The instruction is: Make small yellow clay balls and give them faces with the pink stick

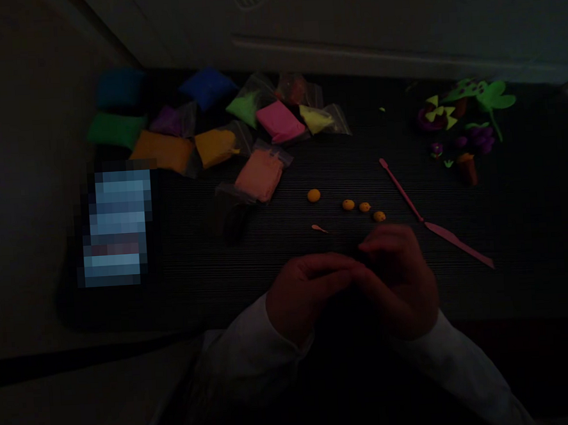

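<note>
At near centre of the dark ribbed tabletop (200, 262), left hand (308, 294): fingers drawn together against the thumb, tips pointing right; cannot tell whether gripping anything.
Right hand (404, 282): fingers curled over, thumb reaching left to the left hand's fingertips; too dark to tell whether bare or gripping something small.
Meeting fingertips: deep in shadow, any piece between them hidden.
Nearest speckled yellow ball (379, 216): on the tabletop, just beyond the curled fingers of the right hand, on their far side; right hand clearly nearer than left.
Row of balls: middle speckled ball (364, 207) just beside the nearest one, left speckled ball (348, 205) next, then plain yellow ball (314, 195), larger and set apart; line slanting from far left to near right, towards the right hand.
Peach sliver (317, 228): beyond the left hand, near side of the plain ball; long axis mostly left to right, right end slightly nearer.
Pink modelling tools: slim one (401, 190) and blade-shaped one (459, 243), almost end to end, slanting from far left to near right, right of the right hand.
Clay packets: peach packet (260, 173) nearest, pink packet (281, 121) and others spread far left.
Figures: purple cluster (476, 140) and brown pot shape (467, 170), far right.
Lit screen (116, 223): at left, contents blurred.
</note>
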Demonstrator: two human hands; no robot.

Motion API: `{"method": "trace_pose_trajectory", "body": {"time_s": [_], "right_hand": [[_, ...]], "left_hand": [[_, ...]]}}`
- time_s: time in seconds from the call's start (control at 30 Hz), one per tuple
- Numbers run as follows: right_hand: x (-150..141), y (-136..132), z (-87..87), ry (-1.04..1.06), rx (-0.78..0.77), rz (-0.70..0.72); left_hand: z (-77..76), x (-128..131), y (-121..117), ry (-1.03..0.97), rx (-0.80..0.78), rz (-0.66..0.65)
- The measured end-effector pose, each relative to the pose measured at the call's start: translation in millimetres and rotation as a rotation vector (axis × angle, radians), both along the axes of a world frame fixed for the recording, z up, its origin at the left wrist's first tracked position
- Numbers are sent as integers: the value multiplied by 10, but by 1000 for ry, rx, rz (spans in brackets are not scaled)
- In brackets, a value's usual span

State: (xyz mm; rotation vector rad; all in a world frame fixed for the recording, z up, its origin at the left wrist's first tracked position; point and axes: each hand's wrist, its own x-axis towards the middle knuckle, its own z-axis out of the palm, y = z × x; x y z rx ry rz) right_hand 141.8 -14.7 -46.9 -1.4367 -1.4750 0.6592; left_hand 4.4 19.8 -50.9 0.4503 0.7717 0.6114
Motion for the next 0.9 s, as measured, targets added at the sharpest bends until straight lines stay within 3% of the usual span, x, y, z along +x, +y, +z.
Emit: {"method": "trace_pose_trajectory", "body": {"time_s": [0.1,0.27,0.37,0.5,0.57,0.77,0.9], "right_hand": [[11,-8,-3,53,7,-10],[22,-35,-10,205,88,-195],[53,-79,-14,154,107,-223],[180,-163,-25,37,258,-282],[262,-197,-10,-34,274,-245],[351,-188,91,-229,68,91],[318,-156,87,-237,54,148]], "left_hand": [[26,10,9,1,-78,35],[81,19,27,2,-142,40],[78,12,23,13,-119,19],[51,1,6,61,-19,-55],[53,0,2,102,29,-99],[106,21,26,196,167,-209],[122,41,26,254,190,-236]]}}
